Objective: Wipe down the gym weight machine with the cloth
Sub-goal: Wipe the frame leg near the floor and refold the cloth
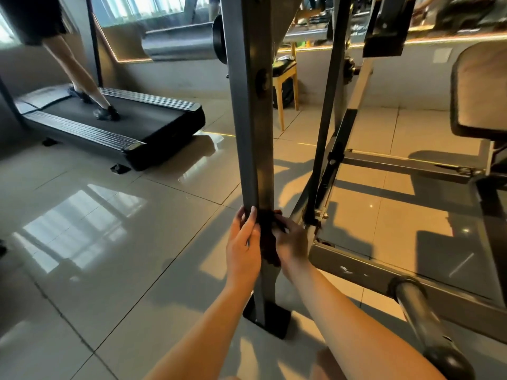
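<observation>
A grey upright post (251, 119) of the weight machine rises from a black foot (267, 319) on the tiled floor. A dark cloth (269, 237) is wrapped round the post's lower part. My left hand (242, 248) lies against the post's left side, fingers stretched up along it and touching the cloth's edge. My right hand (290, 242) grips the cloth against the post from the right. Much of the cloth is hidden between my hands.
The machine's base frame (356, 270), a roller bar (422, 322) and a padded seat (480, 91) stand to the right. A treadmill (115, 124) with a person's legs (79, 69) on it is at the far left. A wooden stool (285, 83) stands behind the post.
</observation>
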{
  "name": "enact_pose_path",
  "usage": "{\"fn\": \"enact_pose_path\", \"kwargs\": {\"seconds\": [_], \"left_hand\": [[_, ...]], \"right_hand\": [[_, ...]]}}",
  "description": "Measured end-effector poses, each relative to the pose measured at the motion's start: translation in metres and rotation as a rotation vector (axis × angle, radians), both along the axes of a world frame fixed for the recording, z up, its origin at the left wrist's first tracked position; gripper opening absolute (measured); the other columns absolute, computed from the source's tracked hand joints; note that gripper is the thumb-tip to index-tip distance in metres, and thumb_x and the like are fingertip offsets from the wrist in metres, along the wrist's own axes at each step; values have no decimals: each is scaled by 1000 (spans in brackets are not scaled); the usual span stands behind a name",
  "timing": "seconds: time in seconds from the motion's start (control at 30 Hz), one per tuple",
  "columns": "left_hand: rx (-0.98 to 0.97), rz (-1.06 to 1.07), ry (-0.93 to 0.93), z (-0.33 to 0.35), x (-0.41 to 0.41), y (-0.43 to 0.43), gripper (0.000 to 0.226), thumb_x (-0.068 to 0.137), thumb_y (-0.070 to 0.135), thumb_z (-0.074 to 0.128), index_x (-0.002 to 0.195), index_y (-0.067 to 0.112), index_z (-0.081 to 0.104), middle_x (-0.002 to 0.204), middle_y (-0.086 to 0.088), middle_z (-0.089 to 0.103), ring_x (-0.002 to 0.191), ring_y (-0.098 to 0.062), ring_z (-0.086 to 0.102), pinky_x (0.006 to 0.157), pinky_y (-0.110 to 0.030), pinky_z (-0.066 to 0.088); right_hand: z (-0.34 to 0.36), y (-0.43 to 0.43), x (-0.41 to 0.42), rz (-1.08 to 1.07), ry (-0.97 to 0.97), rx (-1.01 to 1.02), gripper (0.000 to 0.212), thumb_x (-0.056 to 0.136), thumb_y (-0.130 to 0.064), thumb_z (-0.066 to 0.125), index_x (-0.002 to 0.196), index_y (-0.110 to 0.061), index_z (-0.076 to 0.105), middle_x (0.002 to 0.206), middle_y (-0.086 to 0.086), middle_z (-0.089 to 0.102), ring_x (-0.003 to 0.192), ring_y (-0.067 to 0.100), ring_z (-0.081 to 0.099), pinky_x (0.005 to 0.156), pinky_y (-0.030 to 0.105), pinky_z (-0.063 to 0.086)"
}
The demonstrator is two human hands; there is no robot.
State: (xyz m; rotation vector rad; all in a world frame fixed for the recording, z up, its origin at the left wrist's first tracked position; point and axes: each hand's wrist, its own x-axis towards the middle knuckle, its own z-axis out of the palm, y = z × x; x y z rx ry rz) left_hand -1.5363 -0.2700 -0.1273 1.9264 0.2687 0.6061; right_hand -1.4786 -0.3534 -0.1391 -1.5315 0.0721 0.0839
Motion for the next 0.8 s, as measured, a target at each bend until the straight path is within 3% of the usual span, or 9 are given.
{"fn": "enact_pose_path", "kwargs": {"seconds": [0.2,0.27,0.37,0.4,0.5,0.63,0.7,0.77,0.8], "left_hand": [[-37,13,-26,2,0,-2,40,105,20,51,134,48,50,137,38,38,127,24,35,94,4,32],[-37,14,-31,0,-1,-2,40,105,23,51,133,50,51,138,36,40,129,19,36,95,3,32],[-84,27,-19,1,0,0,36,103,27,52,127,54,54,138,24,48,129,9,44,95,0,37],[-103,31,-28,1,0,1,35,103,26,52,124,54,56,136,20,51,127,6,46,94,-1,40],[-113,32,-65,7,0,2,36,102,23,55,120,54,59,132,16,56,121,6,52,93,-7,44],[-150,39,-74,4,-1,1,36,101,24,57,119,55,60,129,21,57,121,5,54,95,-12,46],[-131,42,-54,0,-1,3,34,101,30,55,122,57,58,132,26,56,125,6,51,98,-11,44],[-136,36,-5,-2,-2,4,34,103,28,54,125,54,57,132,29,54,123,16,47,94,-2,40],[-143,34,10,-3,-4,4,34,104,26,54,127,50,57,133,28,55,121,20,46,93,0,38]], "right_hand": [[37,10,29,-63,-327,-24,27,102,-20,58,126,-22,70,126,-3,66,120,13,61,103,29,49],[19,14,20,-78,-241,-40,25,104,-19,54,123,-26,70,122,-4,65,119,15,61,101,30,50],[-1,10,11,-17,78,51,29,106,-18,51,128,-28,67,124,-2,66,119,21,62,102,44,54],[0,8,12,7,82,39,29,105,-19,51,127,-27,67,119,-3,68,116,21,63,100,44,55],[24,7,14,-5,-123,0,25,104,-18,54,122,-24,70,107,-11,67,106,9,63,94,29,53],[19,19,14,-68,-296,-112,32,104,-23,56,134,-26,65,134,-7,55,123,4,50,100,12,39],[-1,20,9,-50,-255,-112,30,105,-28,51,131,-29,66,134,-3,57,125,10,53,107,27,46],[-11,15,1,-14,-154,-75,23,106,-29,48,110,-42,67,115,-3,66,110,14,64,100,45,53],[-10,12,-2,8,-93,-56,26,106,-24,49,103,-44,66,104,-6,67,102,14,65,97,47,55]]}}
